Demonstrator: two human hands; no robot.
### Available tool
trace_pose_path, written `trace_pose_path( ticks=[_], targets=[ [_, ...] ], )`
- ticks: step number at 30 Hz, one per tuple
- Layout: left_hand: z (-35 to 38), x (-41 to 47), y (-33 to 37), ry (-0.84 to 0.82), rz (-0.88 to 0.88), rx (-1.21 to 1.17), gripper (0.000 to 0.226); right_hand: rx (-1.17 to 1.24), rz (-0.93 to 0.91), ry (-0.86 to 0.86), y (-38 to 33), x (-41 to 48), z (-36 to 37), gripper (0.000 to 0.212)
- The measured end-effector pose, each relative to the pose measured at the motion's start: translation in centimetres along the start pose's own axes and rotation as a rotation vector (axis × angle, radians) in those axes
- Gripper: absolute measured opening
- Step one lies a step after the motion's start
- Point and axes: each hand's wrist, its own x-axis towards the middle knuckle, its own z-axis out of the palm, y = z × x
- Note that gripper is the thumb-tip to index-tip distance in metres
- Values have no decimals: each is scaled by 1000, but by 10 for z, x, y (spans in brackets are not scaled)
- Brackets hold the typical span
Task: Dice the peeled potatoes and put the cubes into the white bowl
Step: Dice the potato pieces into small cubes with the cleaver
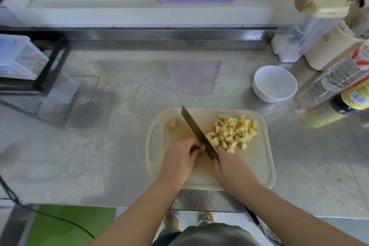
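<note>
1. The left hand [179, 159] has its fingers curled together, pinching a small pale-yellow potato piece [202, 147] down on the cutting board [257, 166], just left of the blade.
2. The right hand [232, 168] is closed tight around the handle of a knife [196, 132]; the handle itself is hidden in the fist. The dark, broad blade runs diagonally from the hand toward the board's far edge, and its near part meets the held piece.
3. Right of the blade, a loose heap of potato cubes [233, 133] lies toward the board's far right corner: pale yellow and irregular.
4. A larger uncut chunk [171, 122] sits alone near the board's far left corner, beside the oval handle slot.
5. The board lies at the near edge of the metal bench [119, 106].
6. The white bowl [274, 84] stands on the bench beyond the board's far right corner, apart from it, with no cubes inside.
</note>
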Motion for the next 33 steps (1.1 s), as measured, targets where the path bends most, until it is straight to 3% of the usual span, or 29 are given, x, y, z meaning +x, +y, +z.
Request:
trace_pose_path(
  ticks=[7, 16, 28, 33],
  targets=[
    [-10, 8, -1, -68, 126, 74, 8, 148, 58, 66, -4, 1, 1, 10],
    [-20, 18, 0, -147, 259, 200, 8, 70, 112, 45, -19, 9, 0, 14],
    [-2, 10, 9, -10, -2, 87, 4, 9, 89, 31, -16, -3, -2, 7],
    [-8, 10, 1, 17, -97, 3, 15, 100, 116, 90, -4, -9, -1, 14]
  ],
)
